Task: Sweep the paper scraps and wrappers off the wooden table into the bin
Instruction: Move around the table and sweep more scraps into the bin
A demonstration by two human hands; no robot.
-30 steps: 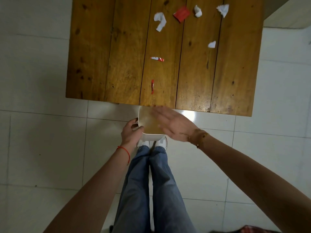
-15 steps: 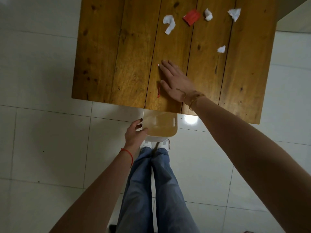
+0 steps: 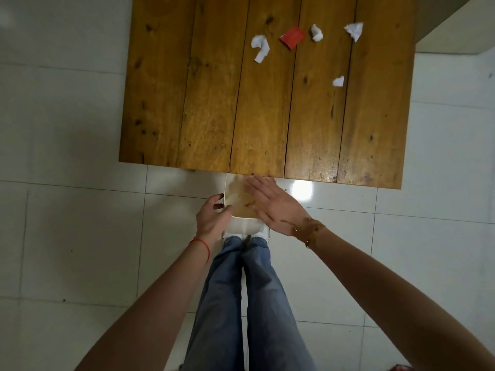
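A small white bin [image 3: 242, 226] is held just below the near edge of the wooden table [image 3: 214, 103]. My left hand [image 3: 213, 218] grips its left rim. My right hand [image 3: 273, 206] is flat with fingers apart, over the bin's mouth, holding nothing. Small red wrapper bits [image 3: 247, 204] lie inside the bin. On the far part of the table lie a red wrapper [image 3: 292, 37] and white paper scraps: a curled one [image 3: 260, 48], a crumpled one [image 3: 316, 33], a torn one [image 3: 354, 30] and a small one [image 3: 338, 81].
The table stands on a white tiled floor [image 3: 80, 210]. My legs in blue jeans [image 3: 241, 303] are straight below the bin. A pale ledge or counter [image 3: 455, 28] juts in at the top right, beside the table's far right corner.
My right hand swept from the table's middle back over the near edge to the bin. The two small red wrapper bits have left the table; red bits now lie in the bin.
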